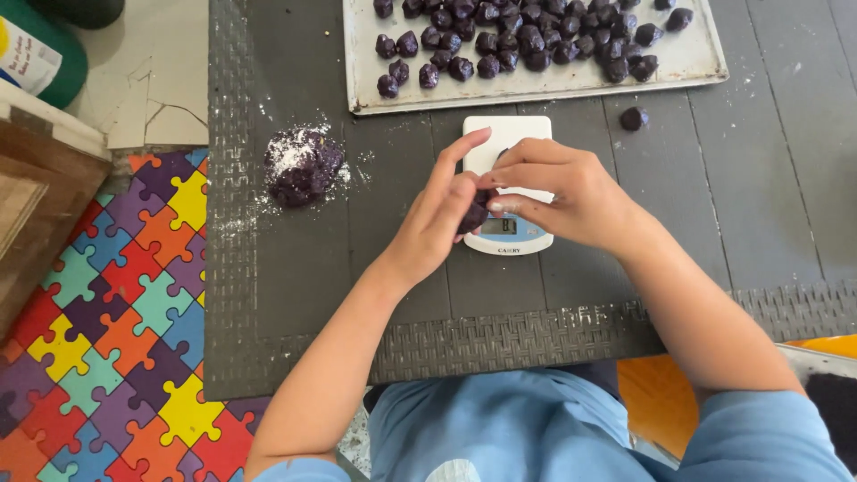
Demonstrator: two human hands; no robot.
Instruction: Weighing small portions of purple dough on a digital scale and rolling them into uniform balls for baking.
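Both hands' grip (478, 201) on dough piece (473, 217) | over scale (505, 143) | mat edge near

A dark grey plank desk (768, 178) with a woven rim fills the view in soft daylight. To its left the floor wears a bright puzzle mat (116, 312) over cracked pale tile (161, 80). A wooden box (36, 196) stands at the left edge.
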